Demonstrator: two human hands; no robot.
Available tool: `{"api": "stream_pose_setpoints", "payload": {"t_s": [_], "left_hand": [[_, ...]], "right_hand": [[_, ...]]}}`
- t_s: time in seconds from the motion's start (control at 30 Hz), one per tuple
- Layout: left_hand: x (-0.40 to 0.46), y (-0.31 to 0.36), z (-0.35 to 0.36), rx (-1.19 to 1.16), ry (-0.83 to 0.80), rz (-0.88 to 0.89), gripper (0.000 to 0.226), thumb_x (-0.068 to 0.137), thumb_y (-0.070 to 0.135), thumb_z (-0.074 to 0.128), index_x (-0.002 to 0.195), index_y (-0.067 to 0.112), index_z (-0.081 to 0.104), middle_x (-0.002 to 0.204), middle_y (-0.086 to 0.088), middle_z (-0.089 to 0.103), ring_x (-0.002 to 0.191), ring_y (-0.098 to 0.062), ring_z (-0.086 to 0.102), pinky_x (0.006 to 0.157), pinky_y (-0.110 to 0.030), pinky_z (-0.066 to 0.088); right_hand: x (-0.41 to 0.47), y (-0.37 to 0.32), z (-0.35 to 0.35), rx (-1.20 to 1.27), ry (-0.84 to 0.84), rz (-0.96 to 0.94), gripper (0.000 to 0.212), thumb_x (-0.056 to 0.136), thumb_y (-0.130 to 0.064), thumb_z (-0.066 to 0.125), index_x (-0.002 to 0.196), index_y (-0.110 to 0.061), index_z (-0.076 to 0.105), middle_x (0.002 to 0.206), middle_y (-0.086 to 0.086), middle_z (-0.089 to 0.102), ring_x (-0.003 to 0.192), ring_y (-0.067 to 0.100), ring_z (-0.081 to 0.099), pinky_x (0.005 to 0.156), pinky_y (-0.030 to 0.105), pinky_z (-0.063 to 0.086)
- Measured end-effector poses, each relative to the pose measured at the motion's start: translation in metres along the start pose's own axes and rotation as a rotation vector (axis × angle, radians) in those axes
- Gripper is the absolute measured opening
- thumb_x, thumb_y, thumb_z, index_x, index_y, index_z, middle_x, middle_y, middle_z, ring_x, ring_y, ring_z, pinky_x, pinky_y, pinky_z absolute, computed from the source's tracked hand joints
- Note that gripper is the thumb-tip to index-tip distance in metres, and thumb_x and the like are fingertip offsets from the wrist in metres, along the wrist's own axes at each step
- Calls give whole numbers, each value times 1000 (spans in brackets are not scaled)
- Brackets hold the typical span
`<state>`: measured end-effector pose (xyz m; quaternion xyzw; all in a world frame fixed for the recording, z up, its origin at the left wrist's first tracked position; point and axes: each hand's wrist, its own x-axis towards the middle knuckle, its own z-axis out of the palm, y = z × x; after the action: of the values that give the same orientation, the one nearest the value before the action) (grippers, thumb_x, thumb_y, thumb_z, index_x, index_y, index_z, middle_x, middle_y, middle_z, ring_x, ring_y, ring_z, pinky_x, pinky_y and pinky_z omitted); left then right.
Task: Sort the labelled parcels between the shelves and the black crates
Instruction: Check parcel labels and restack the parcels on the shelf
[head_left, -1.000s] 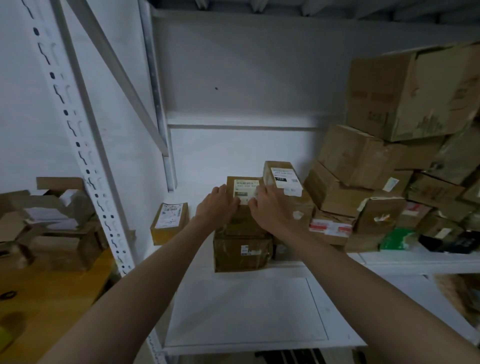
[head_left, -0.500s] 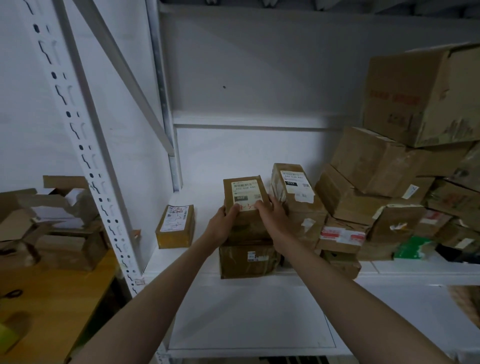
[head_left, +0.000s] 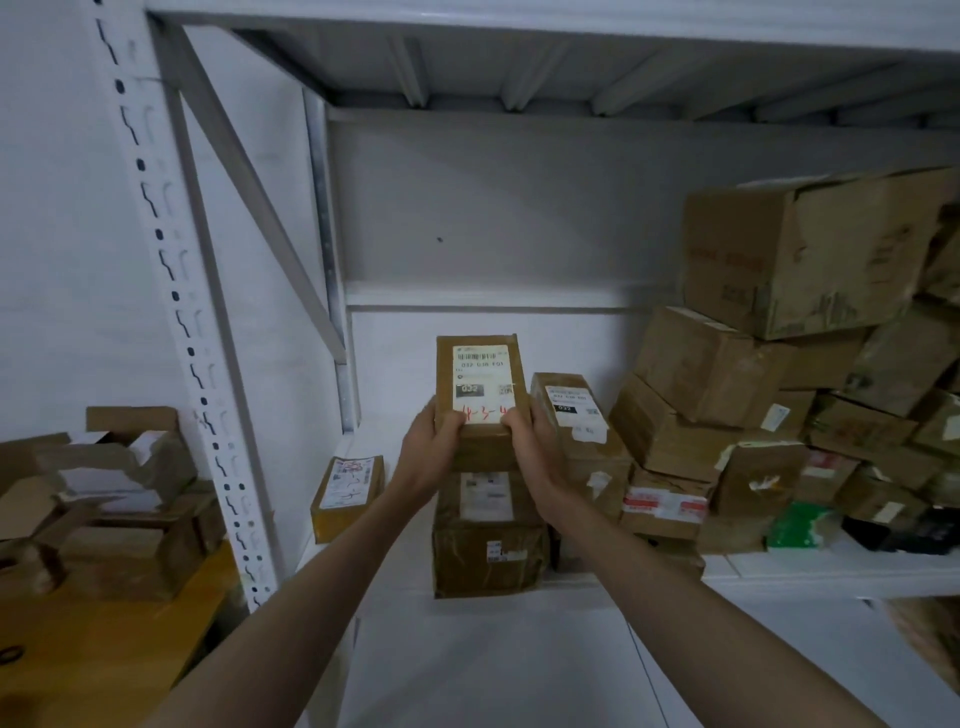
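Held parcel: you have a small brown cardboard parcel with a white shipping label (head_left: 480, 392) raised in front of you, label facing you, red handwriting along the label's lower edge; it sits above the stack and level with the shelf's back wall
Left hand: your left hand (head_left: 431, 449) grips the parcel's lower left corner, thumb curled over the front edge
Right hand: your right hand (head_left: 535, 447) grips the lower right corner, thumb wrapped onto the label's bottom edge
Stack below: a larger brown taped carton (head_left: 488, 551) rests on the white metal shelf (head_left: 467, 670) directly beneath the held parcel; just right of it stands a tall brown labelled box (head_left: 576, 431), close to your right hand
Left of the stack: a small flat yellow-brown parcel with a white label (head_left: 345, 488) lies apart on the shelf near the perforated white upright (head_left: 182, 322)
Right side: a heap of brown cardboard boxes (head_left: 779, 384) fills the shelf; a green packet (head_left: 797, 527) lies at its foot
Far left: opened cartons (head_left: 98, 499) sit on an orange-brown worktop (head_left: 93, 654)
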<state>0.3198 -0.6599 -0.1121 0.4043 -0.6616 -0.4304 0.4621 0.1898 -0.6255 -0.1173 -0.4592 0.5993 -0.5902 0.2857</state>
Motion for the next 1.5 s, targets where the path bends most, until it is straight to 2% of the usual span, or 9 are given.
{"api": "stream_pose_setpoints", "payload": {"t_s": [0.17, 0.3, 0.53, 0.63, 0.73, 0.87, 0.93, 1.33, 1.5], "left_hand": [[-17, 25, -2, 6, 27, 135, 24, 107, 27, 42, 129, 24, 49, 106, 21, 57, 87, 10, 62, 63, -4, 47], [-37, 32, 7, -17, 20, 171, 25, 107, 27, 43, 132, 30, 46, 110, 24, 56, 94, 6, 60, 64, -2, 46], [-73, 33, 42, 11, -65, 200, 37, 105, 30, 47, 142, 27, 44, 128, 14, 55, 106, -4, 58, 70, -7, 49], [-93, 32, 67, -7, -130, 228, 33, 106, 27, 47, 139, 26, 45, 122, 18, 55, 101, 4, 58, 68, -3, 48], [-108, 29, 95, -53, -208, 244, 39, 105, 31, 47, 143, 21, 47, 129, 12, 59, 110, 0, 59, 81, -10, 52], [-118, 19, 139, -37, -302, 263, 41, 105, 25, 47, 146, 17, 47, 132, 10, 59, 112, 5, 58, 88, -11, 51], [-123, 17, 165, -45, -358, 271, 40, 106, 23, 47, 145, 16, 48, 133, 6, 61, 116, -3, 60, 93, -19, 52], [-197, 49, 363, -16, -754, 273, 42, 105, 28, 46, 147, 26, 46, 137, 8, 57, 121, -10, 54, 92, -16, 41], [-260, 67, 456, -9, -964, 216, 55, 96, 50, 43, 148, 33, 42, 140, 6, 56, 125, -13, 54, 108, -42, 46]], "right_hand": [[-23, -24, -15, 71, 3, -78, 38, 103, -26, 49, 141, -29, 47, 119, -3, 66, 96, 8, 65, 70, 21, 52], [-43, -29, -29, 98, 20, -99, 38, 103, -27, 51, 140, -31, 47, 118, -4, 69, 99, 12, 69, 85, 36, 60], [-90, -13, -71, 103, 112, -118, 43, 105, -23, 51, 147, -25, 43, 129, -4, 66, 108, 7, 68, 77, 20, 57], [-111, 1, -95, 62, 187, -104, 45, 105, -23, 50, 149, -23, 42, 130, -4, 65, 115, 9, 65, 85, 23, 57], [-127, 13, -122, 42, 274, -88, 45, 102, -21, 51, 147, -24, 46, 126, -7, 68, 115, 10, 64, 93, 29, 56], [-150, 27, -162, 34, 367, -60, 49, 101, -19, 53, 148, -26, 44, 127, -12, 66, 116, 4, 62, 99, 33, 54], [-161, 34, -186, 27, 421, -36, 50, 100, -19, 55, 149, -26, 44, 122, -17, 67, 112, 2, 64, 97, 31, 55], [-256, 68, -359, -81, 752, 120, 41, 103, -24, 51, 144, -27, 43, 122, -13, 60, 113, 4, 58, 77, 5, 45], [-315, 85, -449, -132, 907, 208, 43, 101, -26, 53, 144, -25, 47, 127, -10, 63, 112, 3, 58, 80, 8, 44]]}}
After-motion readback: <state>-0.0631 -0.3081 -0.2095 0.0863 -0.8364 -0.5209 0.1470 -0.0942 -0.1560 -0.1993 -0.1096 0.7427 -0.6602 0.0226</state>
